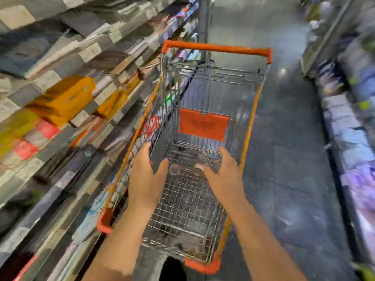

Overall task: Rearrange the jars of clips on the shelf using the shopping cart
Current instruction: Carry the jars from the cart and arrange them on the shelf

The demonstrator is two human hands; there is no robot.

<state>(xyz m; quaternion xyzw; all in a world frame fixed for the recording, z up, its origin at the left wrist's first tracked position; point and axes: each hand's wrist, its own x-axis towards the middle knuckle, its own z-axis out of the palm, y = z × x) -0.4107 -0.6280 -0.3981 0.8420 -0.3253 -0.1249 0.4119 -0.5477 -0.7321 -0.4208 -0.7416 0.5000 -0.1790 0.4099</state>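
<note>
**Both hands lowered into the shopping cart**

Head view: The shopping cart is seen from its front end, with its orange handle at the far side and an orange flap hung inside the far wall. The left hand and the right hand are held inside the basket above the wire floor, each with fingers extended and thumb spread wide, and nothing is gripped by either. A few small round shapes are seen on the wire floor between the two hands. They are too blurred to be confirmed as jars of clips.

The cart is flanked closely on the left by a shelf stocked with paper goods and yellow packs. Well apart on the right, across the dark floor, a second shelf run is smeared by motion blur.
</note>
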